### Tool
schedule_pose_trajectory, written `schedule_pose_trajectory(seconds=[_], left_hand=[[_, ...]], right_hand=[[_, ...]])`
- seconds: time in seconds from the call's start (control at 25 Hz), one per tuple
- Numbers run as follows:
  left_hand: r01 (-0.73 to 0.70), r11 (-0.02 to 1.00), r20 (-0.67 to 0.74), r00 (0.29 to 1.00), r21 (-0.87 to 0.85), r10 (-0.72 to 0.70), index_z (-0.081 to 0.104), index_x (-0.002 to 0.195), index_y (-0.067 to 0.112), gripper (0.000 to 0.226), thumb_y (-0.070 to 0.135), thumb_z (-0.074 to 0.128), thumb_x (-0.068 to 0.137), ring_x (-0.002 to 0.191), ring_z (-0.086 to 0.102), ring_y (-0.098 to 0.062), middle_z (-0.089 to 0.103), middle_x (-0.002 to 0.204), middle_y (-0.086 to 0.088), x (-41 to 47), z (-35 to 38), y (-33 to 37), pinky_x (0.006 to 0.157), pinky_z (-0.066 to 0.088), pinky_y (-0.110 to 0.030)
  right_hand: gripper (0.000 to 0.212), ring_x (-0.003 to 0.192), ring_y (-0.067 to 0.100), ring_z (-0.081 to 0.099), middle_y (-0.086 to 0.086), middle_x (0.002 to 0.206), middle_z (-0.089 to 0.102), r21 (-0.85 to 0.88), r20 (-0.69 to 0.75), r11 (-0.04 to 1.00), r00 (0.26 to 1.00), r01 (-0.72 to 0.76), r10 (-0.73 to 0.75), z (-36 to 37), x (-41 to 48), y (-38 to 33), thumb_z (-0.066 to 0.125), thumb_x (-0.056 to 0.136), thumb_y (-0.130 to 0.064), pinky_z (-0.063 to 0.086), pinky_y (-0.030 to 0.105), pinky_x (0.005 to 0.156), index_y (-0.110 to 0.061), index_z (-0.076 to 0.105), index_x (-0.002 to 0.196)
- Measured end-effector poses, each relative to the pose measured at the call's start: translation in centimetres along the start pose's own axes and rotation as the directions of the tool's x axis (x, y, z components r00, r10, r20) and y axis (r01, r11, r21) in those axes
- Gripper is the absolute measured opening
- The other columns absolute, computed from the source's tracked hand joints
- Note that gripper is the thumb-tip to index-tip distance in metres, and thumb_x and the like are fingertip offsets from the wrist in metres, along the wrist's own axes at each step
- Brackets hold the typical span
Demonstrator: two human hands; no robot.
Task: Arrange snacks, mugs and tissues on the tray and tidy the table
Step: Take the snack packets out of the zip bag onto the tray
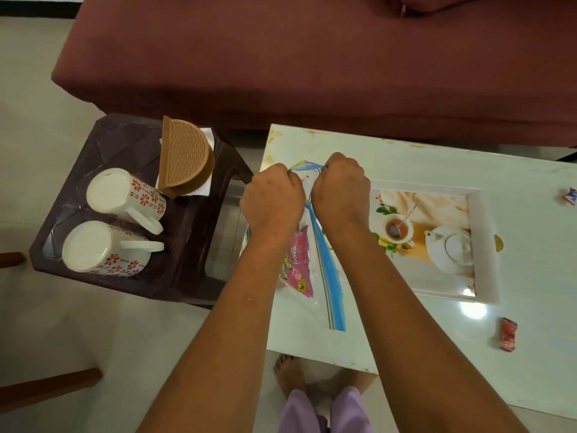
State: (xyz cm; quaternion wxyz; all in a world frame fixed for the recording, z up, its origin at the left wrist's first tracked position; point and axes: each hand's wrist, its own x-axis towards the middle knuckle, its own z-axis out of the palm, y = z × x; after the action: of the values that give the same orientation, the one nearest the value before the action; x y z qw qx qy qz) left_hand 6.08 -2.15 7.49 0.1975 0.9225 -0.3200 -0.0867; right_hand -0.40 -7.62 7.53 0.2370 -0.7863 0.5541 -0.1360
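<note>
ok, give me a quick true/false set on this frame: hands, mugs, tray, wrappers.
1. The left hand and right hand both grip the top of the plastic bag. True.
2. The tissue holder sits on the stool beside the two mugs. True.
3. The mugs stand on the tray. False: they are on the stool.
4. The red wrapper lies in the tray. False: it lies on the table, outside the tray.
</note>
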Motion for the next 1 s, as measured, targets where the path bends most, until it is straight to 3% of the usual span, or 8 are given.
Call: schedule_pose_trajectory(seconds=[0.24, 0.32, 0.4, 0.48, 0.6, 0.72, 0.88, 1.0], left_hand=[[0.027, 0.981, 0.084, 0.996, -0.192, -0.011, 0.063, 0.094, 0.014, 0.029, 0.038, 0.047, 0.094, 0.073, 0.061, -0.014, 0.07, 0.098, -0.005, -0.3, -0.5, 0.0, 0.056, 0.047, -0.022], [0.116, 0.96, 0.208, 0.976, -0.257, -0.062, 0.062, 0.098, 0.015, 0.027, 0.038, 0.05, 0.092, 0.079, 0.067, -0.017, 0.071, 0.098, -0.006, -0.8, -0.4, -0.2, 0.069, 0.058, -0.033], [0.193, 0.949, 0.367, 0.926, -0.248, -0.093, 0.063, 0.1, 0.014, 0.028, 0.037, 0.049, 0.093, 0.079, 0.07, -0.022, 0.071, 0.097, -0.008, -1.4, -0.3, -0.4, 0.078, 0.059, -0.04], [0.195, 0.958, 0.45, 0.889, -0.212, -0.081, 0.065, 0.098, 0.013, 0.027, 0.032, 0.047, 0.093, 0.077, 0.07, -0.025, 0.072, 0.094, -0.01, -1.7, -0.4, -0.4, 0.079, 0.059, -0.04], [0.156, 0.983, 0.324, 0.939, -0.102, -0.115, 0.065, 0.102, 0.012, 0.027, 0.029, 0.047, 0.093, 0.081, 0.066, -0.024, 0.069, 0.096, -0.009, -1.7, -0.9, -0.7, 0.066, 0.052, -0.033], [0.156, 0.987, 0.127, 0.98, -0.04, -0.15, 0.065, 0.098, 0.011, 0.028, 0.032, 0.047, 0.093, 0.073, 0.057, -0.018, 0.067, 0.094, -0.008, -1.1, -1.8, -1.7, 0.047, 0.033, -0.023], [0.122, 0.985, 0.117, 0.987, -0.124, -0.107, 0.06, 0.099, 0.013, 0.026, 0.035, 0.047, 0.094, 0.059, 0.049, -0.01, 0.065, 0.101, -0.007, -2.3, -1.3, -0.7, 0.048, 0.032, -0.017], [0.204, 0.965, 0.279, 0.948, -0.162, -0.154, 0.054, 0.109, 0.017, 0.034, 0.045, 0.052, 0.09, 0.083, 0.065, -0.016, 0.064, 0.108, -0.004, -3.8, -0.6, -0.4, 0.071, 0.056, -0.031]], right_hand=[[0.023, 0.085, 0.021, 0.063, 0.01, 0.101, 0.068, 0.201, 0.136, 0.977, 0.99, -0.07, 0.042, -0.5, -0.1, 0.3, 0.053, 0.093, -0.028, 0.033, 0.013, 0.051, -0.007, 0.061, 0.097], [0.02, 0.083, 0.026, 0.065, 0.014, 0.096, 0.069, 0.255, 0.285, 0.953, 0.955, -0.163, 0.087, -0.4, -0.2, 1.2, 0.058, 0.089, -0.027, 0.053, 0.029, 0.064, -0.007, 0.059, 0.092], [0.017, 0.083, 0.033, 0.067, 0.019, 0.089, 0.069, 0.265, 0.401, 0.931, 0.907, -0.25, 0.129, -0.3, -0.5, 1.9, 0.06, 0.084, -0.024, 0.057, 0.043, 0.078, -0.007, 0.056, 0.084], [0.015, 0.083, 0.035, 0.068, 0.021, 0.087, 0.069, 0.243, 0.431, 0.936, 0.892, -0.256, 0.133, 0.0, -0.6, 2.0, 0.059, 0.083, -0.02, 0.057, 0.045, 0.078, -0.006, 0.056, 0.08], [0.01, 0.089, 0.034, 0.064, 0.017, 0.097, 0.065, 0.088, 0.311, 0.984, 0.943, -0.155, 0.12, -0.3, -0.4, 2.7, 0.056, 0.089, -0.017, 0.049, 0.032, 0.07, -0.007, 0.058, 0.089], [0.011, 0.09, 0.031, 0.063, 0.014, 0.098, 0.063, 0.058, 0.162, 0.979, 0.97, -0.193, 0.182, -1.1, 0.0, 4.0, 0.054, 0.091, -0.018, 0.047, 0.032, 0.065, -0.007, 0.056, 0.096], [0.034, 0.085, 0.026, 0.065, 0.005, 0.094, 0.06, 0.258, 0.392, 0.927, 0.906, -0.273, 0.158, -0.8, -1.9, 3.2, 0.062, 0.084, -0.041, 0.058, 0.041, 0.073, -0.015, 0.048, 0.101], [0.023, 0.082, 0.029, 0.067, 0.009, 0.09, 0.065, 0.329, 0.466, 0.881, 0.87, -0.34, 0.162, -0.6, -3.5, 3.0, 0.064, 0.081, -0.03, 0.059, 0.04, 0.07, -0.013, 0.052, 0.092]])
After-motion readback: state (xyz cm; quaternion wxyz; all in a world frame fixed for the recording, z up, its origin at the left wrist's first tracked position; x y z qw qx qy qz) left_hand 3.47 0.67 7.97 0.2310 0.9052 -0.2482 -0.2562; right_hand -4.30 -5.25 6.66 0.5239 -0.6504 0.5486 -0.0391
